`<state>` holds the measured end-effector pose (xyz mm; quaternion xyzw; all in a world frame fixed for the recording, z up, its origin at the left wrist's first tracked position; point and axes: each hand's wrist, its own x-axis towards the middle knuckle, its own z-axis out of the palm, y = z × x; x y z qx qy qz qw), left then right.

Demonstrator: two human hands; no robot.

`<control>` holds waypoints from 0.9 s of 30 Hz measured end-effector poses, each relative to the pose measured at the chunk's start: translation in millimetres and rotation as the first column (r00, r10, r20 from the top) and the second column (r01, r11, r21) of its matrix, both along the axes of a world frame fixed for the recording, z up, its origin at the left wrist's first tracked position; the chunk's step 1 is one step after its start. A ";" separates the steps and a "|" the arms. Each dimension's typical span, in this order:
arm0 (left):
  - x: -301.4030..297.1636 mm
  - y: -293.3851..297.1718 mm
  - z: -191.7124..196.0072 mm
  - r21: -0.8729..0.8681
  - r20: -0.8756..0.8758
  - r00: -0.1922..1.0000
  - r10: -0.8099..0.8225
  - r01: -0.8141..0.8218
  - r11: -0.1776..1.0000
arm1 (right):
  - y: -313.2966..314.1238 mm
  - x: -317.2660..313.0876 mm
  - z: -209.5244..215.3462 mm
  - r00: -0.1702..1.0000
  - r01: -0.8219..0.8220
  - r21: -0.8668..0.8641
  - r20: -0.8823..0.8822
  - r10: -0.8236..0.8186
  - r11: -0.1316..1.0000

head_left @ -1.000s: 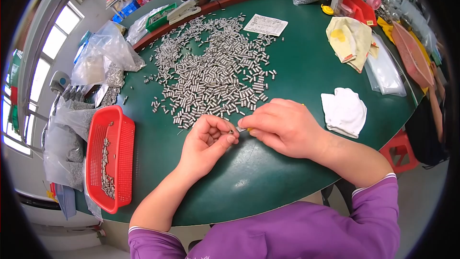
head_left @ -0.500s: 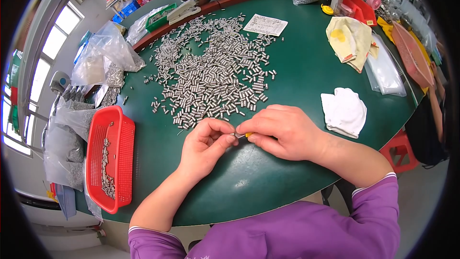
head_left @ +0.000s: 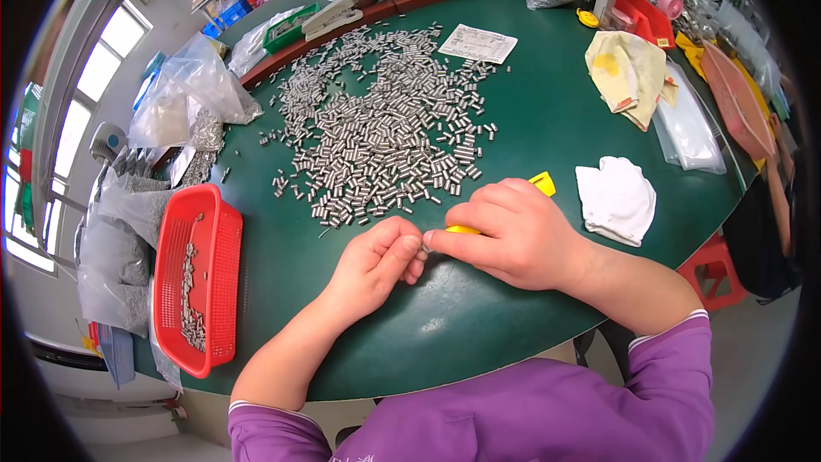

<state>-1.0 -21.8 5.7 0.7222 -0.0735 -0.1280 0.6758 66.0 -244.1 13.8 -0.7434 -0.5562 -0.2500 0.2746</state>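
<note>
My left hand (head_left: 376, 263) and my right hand (head_left: 509, 233) meet fingertip to fingertip over the green table (head_left: 479, 325), just in front of a wide spread of small silver metal cylinders (head_left: 385, 137). My left fingers pinch one small metal cylinder (head_left: 422, 247). A yellow tool (head_left: 542, 182) is gripped in my right hand, its tip against that piece and its yellow end sticking out behind my knuckles. Both sleeves are purple.
A red plastic basket (head_left: 195, 278) holding several cylinders sits at the table's left edge. Clear plastic bags (head_left: 184, 98) lie at the left. A white cloth (head_left: 616, 198), a yellowish cloth (head_left: 629, 68) and a paper slip (head_left: 477, 42) lie to the right and back.
My hands have drawn slightly closer together and shifted a little toward me; the pile and the basket have not moved.
</note>
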 end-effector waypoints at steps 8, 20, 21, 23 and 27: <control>4.5 2.9 0.4 -0.291 -0.223 0.968 -0.112 0.044 0.956 | -3.8 7.3 12.0 0.996 -0.060 0.109 0.073 0.052 0.992; 2.7 -1.4 3.8 -0.444 -0.306 0.943 -0.134 -0.017 0.896 | 1.5 -4.6 2.1 0.985 -0.076 -0.076 -0.161 0.063 0.994; 3.5 -0.8 2.6 -0.465 -0.277 0.948 -0.155 0.009 0.885 | 1.6 -4.5 -0.2 0.983 -0.056 -0.098 -0.178 0.038 0.994; 5.1 0.5 1.4 -0.486 -0.249 0.953 -0.174 0.032 0.873 | 3.7 2.8 -8.3 0.985 -0.012 0.017 -0.173 0.015 1.000; 4.1 0.2 2.7 -0.491 -0.272 0.950 -0.152 -0.002 0.871 | 2.3 0.5 4.3 0.968 -0.046 -0.076 -0.248 0.026 0.996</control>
